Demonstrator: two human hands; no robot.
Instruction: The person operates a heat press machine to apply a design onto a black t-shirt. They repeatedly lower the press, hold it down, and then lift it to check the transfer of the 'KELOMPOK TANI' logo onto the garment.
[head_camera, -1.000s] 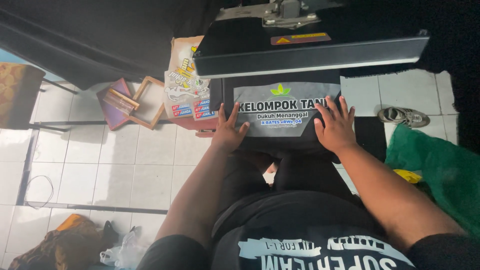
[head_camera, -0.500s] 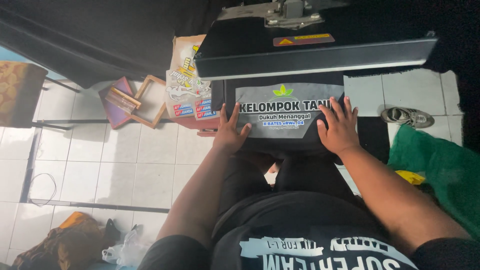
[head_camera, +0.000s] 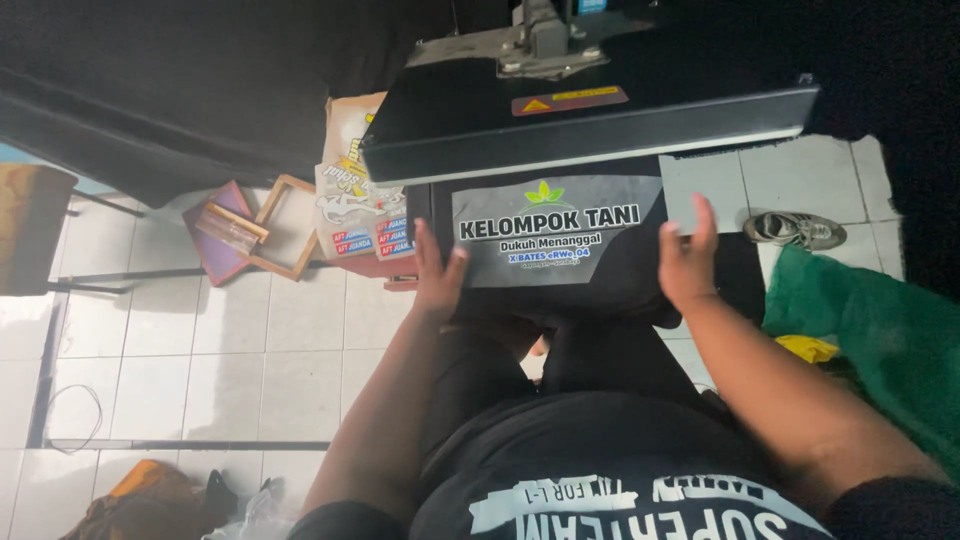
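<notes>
A black garment (head_camera: 610, 298) lies on the lower plate of a heat press, with a grey transfer sheet (head_camera: 555, 235) bearing white lettering and a small green leaf mark on top. The raised upper plate (head_camera: 590, 125) hangs just above and behind it. My left hand (head_camera: 438, 275) rests against the left edge of the garment, fingers straight and pointing away from me. At the sheet's right edge is my right hand (head_camera: 685, 255), fingers up and close together. Neither hand holds anything.
A cardboard box (head_camera: 350, 190) covered in printed sheets stands left of the press, with wooden frames (head_camera: 250, 235) on the white tiled floor beyond. A shoe (head_camera: 795, 230), green cloth (head_camera: 880, 330) and a yellow item (head_camera: 805, 347) lie to the right. An orange bag (head_camera: 140, 495) sits lower left.
Both hands lay flat with spread fingers on the transfer sheet's lower corners. They have slid outward to the garment's left and right edges. The view has tilted slightly.
</notes>
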